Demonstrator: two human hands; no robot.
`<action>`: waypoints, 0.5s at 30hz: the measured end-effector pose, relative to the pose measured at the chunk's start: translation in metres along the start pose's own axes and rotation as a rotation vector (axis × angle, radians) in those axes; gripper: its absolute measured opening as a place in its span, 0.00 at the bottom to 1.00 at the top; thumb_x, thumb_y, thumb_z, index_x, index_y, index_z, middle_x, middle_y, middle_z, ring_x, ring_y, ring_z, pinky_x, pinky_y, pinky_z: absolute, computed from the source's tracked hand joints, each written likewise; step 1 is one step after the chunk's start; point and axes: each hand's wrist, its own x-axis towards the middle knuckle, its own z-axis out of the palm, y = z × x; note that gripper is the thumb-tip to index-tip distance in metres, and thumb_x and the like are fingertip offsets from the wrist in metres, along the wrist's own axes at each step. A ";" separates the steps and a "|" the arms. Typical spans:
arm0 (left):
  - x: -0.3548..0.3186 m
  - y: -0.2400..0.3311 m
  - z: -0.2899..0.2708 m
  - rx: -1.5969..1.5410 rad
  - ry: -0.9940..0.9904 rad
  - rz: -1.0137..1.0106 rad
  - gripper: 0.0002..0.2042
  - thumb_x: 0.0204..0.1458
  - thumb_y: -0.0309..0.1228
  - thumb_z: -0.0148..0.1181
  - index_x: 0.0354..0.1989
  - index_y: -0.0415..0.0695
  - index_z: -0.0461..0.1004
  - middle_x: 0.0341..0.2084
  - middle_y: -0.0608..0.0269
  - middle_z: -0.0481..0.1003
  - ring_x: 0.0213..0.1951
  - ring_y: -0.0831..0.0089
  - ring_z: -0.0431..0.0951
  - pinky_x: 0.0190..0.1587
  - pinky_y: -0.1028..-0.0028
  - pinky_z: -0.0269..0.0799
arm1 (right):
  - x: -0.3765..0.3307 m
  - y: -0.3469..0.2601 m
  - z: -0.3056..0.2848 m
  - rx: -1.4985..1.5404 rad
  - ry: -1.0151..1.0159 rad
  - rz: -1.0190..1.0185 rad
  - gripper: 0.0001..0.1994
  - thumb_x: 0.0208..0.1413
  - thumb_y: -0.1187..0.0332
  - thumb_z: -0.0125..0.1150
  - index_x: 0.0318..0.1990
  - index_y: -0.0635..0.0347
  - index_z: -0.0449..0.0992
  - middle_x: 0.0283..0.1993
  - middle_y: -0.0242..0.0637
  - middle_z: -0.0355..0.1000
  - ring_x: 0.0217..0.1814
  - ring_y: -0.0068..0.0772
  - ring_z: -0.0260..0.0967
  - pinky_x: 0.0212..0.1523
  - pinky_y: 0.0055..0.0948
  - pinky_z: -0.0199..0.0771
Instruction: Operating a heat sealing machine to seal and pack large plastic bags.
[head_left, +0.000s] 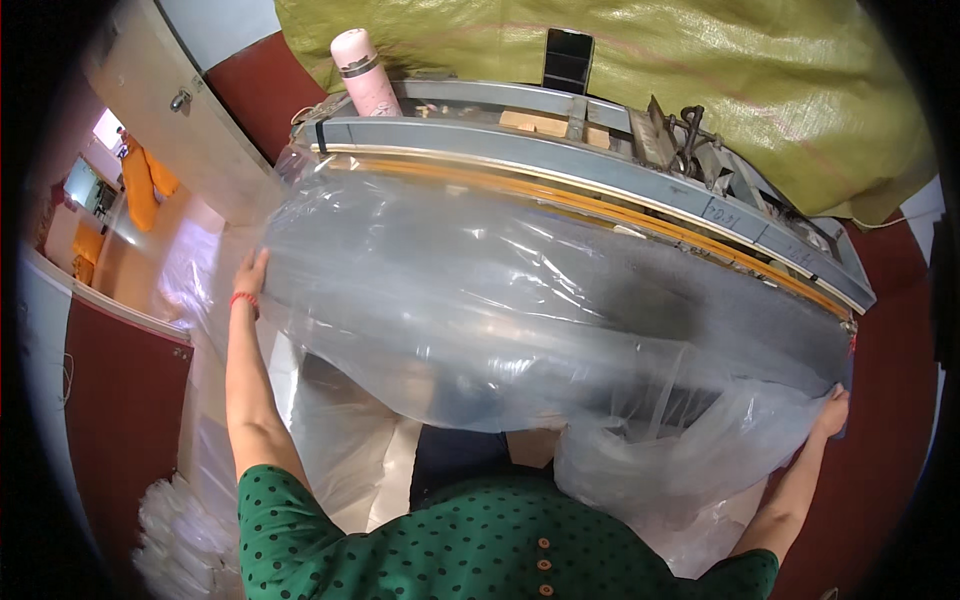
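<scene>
A wide sheet of clear plastic film point(450, 330) stretches between my hands over a dark grey work surface point(740, 300). At its left edge, my left hand point(250, 274), with a red band at the wrist, is closed on the film. Far to the right, my right hand point(831, 412) grips the film near the end of the surface. Between them the film sags toward me in loose folds, more bunched on the right. Its far side reaches a long grey metal bar point(450, 135) with an orange strip point(560, 190) along it.
A pink bottle point(364, 74) and a dark phone point(568, 61) stand behind the bar. Metal clamp-like parts point(690, 140) sit at the right rear. Yellow-green sheeting point(690, 60) hangs behind. Crumpled clear plastic point(180, 530) lies at lower left, below an open door point(175, 110).
</scene>
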 end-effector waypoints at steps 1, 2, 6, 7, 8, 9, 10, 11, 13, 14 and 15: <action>-0.001 -0.017 -0.008 -0.129 -0.060 -0.123 0.29 0.45 0.52 0.48 0.53 0.47 0.63 0.51 0.45 0.61 0.56 0.56 0.57 0.56 0.65 0.51 | 0.000 -0.004 0.000 0.009 0.018 -0.001 0.21 0.55 0.51 0.38 0.35 0.61 0.69 0.33 0.55 0.68 0.37 0.59 0.64 0.34 0.48 0.63; -0.006 -0.018 -0.014 -0.262 -0.123 -0.246 0.26 0.45 0.48 0.51 0.50 0.45 0.66 0.48 0.45 0.64 0.53 0.57 0.62 0.54 0.67 0.55 | 0.001 -0.009 0.000 0.009 0.012 0.000 0.21 0.55 0.51 0.38 0.35 0.61 0.69 0.33 0.55 0.68 0.37 0.59 0.64 0.34 0.48 0.63; -0.060 0.084 -0.020 -0.120 0.415 0.276 0.13 0.46 0.33 0.53 0.40 0.41 0.72 0.40 0.51 0.71 0.45 0.60 0.69 0.49 0.68 0.62 | 0.002 -0.011 -0.008 0.019 0.007 -0.045 0.23 0.55 0.48 0.37 0.34 0.62 0.69 0.33 0.54 0.68 0.37 0.59 0.64 0.33 0.48 0.63; -0.070 0.124 -0.019 -0.357 0.279 0.386 0.11 0.46 0.29 0.53 0.38 0.40 0.72 0.39 0.53 0.71 0.44 0.61 0.70 0.49 0.68 0.62 | 0.001 -0.012 -0.007 0.021 0.002 -0.071 0.24 0.55 0.48 0.37 0.34 0.62 0.69 0.33 0.54 0.68 0.37 0.59 0.64 0.34 0.48 0.62; -0.076 0.157 -0.023 -0.355 0.034 0.622 0.13 0.47 0.29 0.51 0.41 0.41 0.70 0.43 0.54 0.69 0.50 0.59 0.65 0.53 0.68 0.57 | 0.001 -0.012 -0.005 0.024 -0.005 -0.073 0.24 0.55 0.48 0.37 0.34 0.62 0.69 0.33 0.54 0.68 0.37 0.59 0.64 0.34 0.48 0.62; -0.072 0.180 -0.020 -0.206 -0.049 0.917 0.17 0.50 0.36 0.49 0.48 0.44 0.65 0.51 0.53 0.62 0.56 0.57 0.57 0.57 0.64 0.50 | 0.003 -0.010 -0.003 0.034 -0.020 -0.075 0.24 0.55 0.49 0.37 0.34 0.62 0.70 0.34 0.54 0.68 0.38 0.58 0.63 0.35 0.47 0.62; -0.055 0.175 -0.009 -0.199 -0.043 0.914 0.17 0.50 0.36 0.49 0.48 0.44 0.65 0.51 0.53 0.62 0.56 0.57 0.57 0.57 0.64 0.50 | 0.006 -0.010 0.000 0.051 -0.035 -0.080 0.23 0.55 0.49 0.38 0.35 0.62 0.70 0.35 0.53 0.68 0.39 0.58 0.63 0.36 0.46 0.63; -0.029 0.159 0.019 -0.166 -0.042 0.776 0.21 0.51 0.42 0.46 0.52 0.47 0.62 0.55 0.54 0.57 0.58 0.57 0.53 0.58 0.61 0.46 | 0.008 -0.010 0.004 0.052 -0.036 -0.076 0.23 0.55 0.49 0.38 0.35 0.62 0.70 0.35 0.53 0.68 0.39 0.58 0.63 0.36 0.46 0.63; -0.001 0.155 0.045 -0.004 -0.084 0.431 0.27 0.50 0.51 0.41 0.57 0.52 0.55 0.59 0.55 0.50 0.60 0.56 0.47 0.59 0.57 0.40 | 0.011 0.013 0.010 0.197 0.003 -0.077 0.21 0.56 0.52 0.38 0.38 0.60 0.71 0.38 0.52 0.68 0.40 0.55 0.64 0.39 0.43 0.63; 0.009 0.163 0.057 0.124 -0.123 0.234 0.29 0.50 0.54 0.39 0.59 0.55 0.52 0.60 0.56 0.47 0.61 0.56 0.45 0.60 0.55 0.37 | 0.019 0.051 0.022 0.279 0.059 -0.112 0.20 0.56 0.53 0.38 0.42 0.58 0.71 0.40 0.49 0.69 0.41 0.52 0.65 0.40 0.40 0.63; 0.024 0.133 0.055 0.042 -0.107 0.235 0.31 0.48 0.57 0.40 0.59 0.56 0.52 0.60 0.56 0.47 0.61 0.56 0.45 0.60 0.54 0.35 | 0.014 0.024 0.019 0.237 -0.015 -0.021 0.21 0.55 0.52 0.39 0.42 0.56 0.71 0.40 0.46 0.69 0.41 0.50 0.66 0.40 0.41 0.63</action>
